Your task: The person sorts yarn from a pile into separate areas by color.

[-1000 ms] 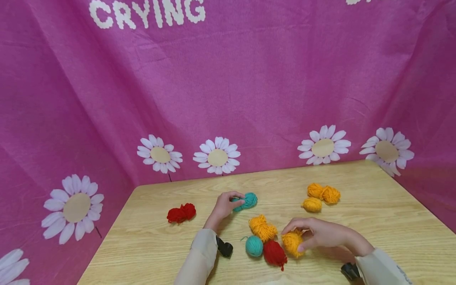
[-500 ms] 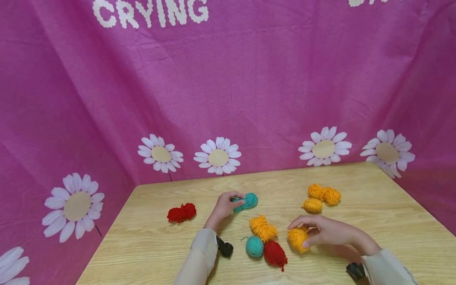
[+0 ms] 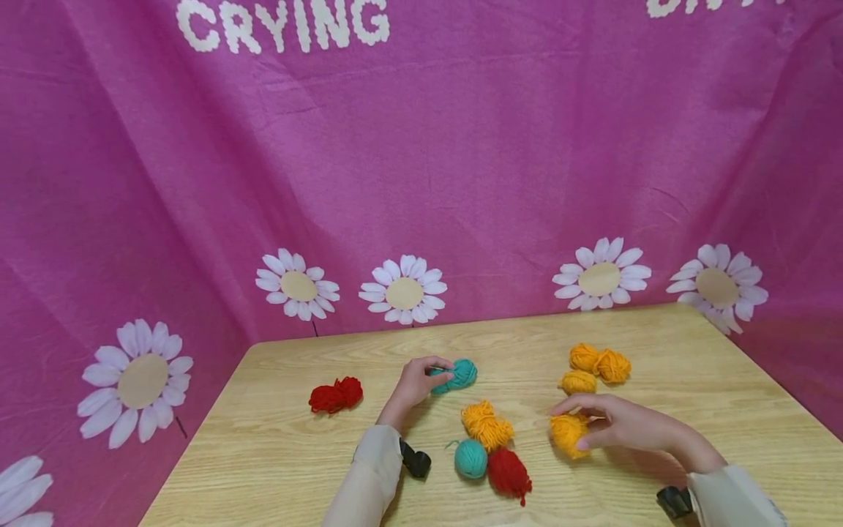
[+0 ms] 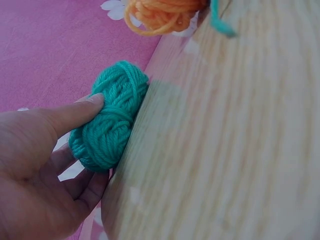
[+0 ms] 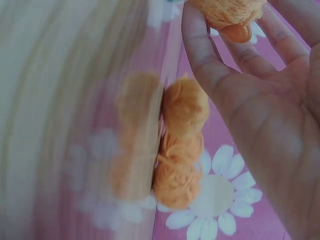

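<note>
Yarn ball of yellow colour (image 3: 569,436) is in the person's right hand (image 3: 628,423), which pinches it between thumb and fingers; whether its underside touches the bench (image 3: 263,454), one cannot tell. If this ball is the centre of the clock in the head view, a teal skein (image 3: 465,373) lies on the bench at 10 o'clock. The left hand (image 3: 416,382) pinches its nearer end, between the thumb and the fingers. Near the held ball, at 12 o'clock, is an oval yellow ball (image 3: 577,382), and at 1 o'clock, touching the oval one, a two-lobed yellow skein (image 3: 601,362). At 9 o'clock lies a thick yellow skein (image 3: 487,424), a teal ball (image 3: 470,459) is between 8 and 9 o'clock, and a red ball (image 3: 508,473) at 8 o'clock; these three lie closely together. Farther at 9 o'clock, well apart from the others, lies a red skein (image 3: 336,395). Beige sleeves (image 3: 372,461) cover both forearms. Behind the bench, toward 12 o'clock, hangs a magenta cloth (image 3: 461,146) with white daisies (image 3: 599,278), and the white word "CRYING" (image 3: 303,31) is at 11 o'clock.
</note>
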The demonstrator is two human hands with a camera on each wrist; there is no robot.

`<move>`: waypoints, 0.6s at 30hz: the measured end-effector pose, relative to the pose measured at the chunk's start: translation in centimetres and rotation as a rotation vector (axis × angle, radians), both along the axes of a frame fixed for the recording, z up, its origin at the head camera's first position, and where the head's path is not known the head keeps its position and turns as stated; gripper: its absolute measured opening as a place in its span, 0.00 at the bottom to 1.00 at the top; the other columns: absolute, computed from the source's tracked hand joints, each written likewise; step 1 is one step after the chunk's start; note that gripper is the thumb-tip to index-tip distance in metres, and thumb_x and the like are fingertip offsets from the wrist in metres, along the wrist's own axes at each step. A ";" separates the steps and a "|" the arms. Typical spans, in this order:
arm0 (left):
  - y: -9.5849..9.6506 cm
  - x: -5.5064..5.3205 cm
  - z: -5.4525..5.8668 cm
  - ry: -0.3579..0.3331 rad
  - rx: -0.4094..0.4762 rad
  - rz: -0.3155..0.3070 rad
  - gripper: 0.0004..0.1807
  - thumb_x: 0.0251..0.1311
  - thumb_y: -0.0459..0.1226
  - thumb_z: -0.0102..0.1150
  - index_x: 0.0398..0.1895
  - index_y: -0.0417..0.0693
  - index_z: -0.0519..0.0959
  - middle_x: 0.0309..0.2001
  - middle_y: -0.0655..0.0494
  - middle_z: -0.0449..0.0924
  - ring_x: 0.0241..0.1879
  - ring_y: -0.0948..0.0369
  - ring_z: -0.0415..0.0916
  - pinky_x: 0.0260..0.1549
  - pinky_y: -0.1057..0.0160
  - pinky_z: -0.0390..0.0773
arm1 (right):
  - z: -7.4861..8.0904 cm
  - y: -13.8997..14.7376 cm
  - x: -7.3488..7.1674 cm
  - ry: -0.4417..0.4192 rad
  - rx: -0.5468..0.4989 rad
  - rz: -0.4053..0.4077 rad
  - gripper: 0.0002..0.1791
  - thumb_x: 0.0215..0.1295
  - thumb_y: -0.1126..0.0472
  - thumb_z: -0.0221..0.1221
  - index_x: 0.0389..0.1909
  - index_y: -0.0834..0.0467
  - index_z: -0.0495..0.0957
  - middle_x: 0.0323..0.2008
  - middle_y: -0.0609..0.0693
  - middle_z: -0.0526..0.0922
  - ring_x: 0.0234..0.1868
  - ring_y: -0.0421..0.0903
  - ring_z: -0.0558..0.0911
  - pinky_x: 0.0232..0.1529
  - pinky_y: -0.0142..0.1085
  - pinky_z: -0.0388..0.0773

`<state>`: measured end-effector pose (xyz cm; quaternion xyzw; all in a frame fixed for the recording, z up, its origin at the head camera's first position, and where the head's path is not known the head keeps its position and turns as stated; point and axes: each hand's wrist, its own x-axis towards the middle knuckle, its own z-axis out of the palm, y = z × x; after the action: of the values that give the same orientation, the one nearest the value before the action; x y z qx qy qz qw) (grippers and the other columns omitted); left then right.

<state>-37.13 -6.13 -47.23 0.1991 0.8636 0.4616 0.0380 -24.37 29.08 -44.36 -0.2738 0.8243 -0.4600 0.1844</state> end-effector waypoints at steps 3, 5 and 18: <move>-0.1 0.0 0.0 0.009 -0.001 -0.006 0.09 0.64 0.37 0.62 0.45 0.48 0.85 0.49 0.49 0.85 0.44 0.60 0.75 0.47 0.61 0.77 | -0.1 0.7 -0.1 0.017 -0.005 -0.007 0.26 0.66 0.57 0.61 0.63 0.59 0.71 0.65 0.68 0.69 0.54 0.22 0.71 0.51 0.22 0.74; -0.1 0.0 -0.1 0.009 0.000 -0.006 0.09 0.64 0.37 0.62 0.45 0.48 0.85 0.49 0.49 0.85 0.44 0.61 0.75 0.46 0.62 0.76 | -0.1 1.3 -0.1 0.009 -0.011 -0.016 0.26 0.67 0.58 0.60 0.64 0.61 0.70 0.65 0.69 0.69 0.53 0.22 0.71 0.50 0.23 0.74; -0.1 0.0 0.0 0.007 0.011 -0.008 0.09 0.64 0.36 0.62 0.45 0.46 0.85 0.48 0.48 0.85 0.40 0.63 0.72 0.44 0.63 0.75 | -0.4 4.0 -0.7 0.051 -0.009 -0.080 0.25 0.68 0.59 0.60 0.64 0.60 0.71 0.59 0.29 0.74 0.52 0.24 0.73 0.50 0.23 0.75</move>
<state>-37.14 -6.23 -47.22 0.2044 0.8603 0.4657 0.0357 -25.02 33.08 -44.73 -0.2534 0.8368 -0.4636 0.1434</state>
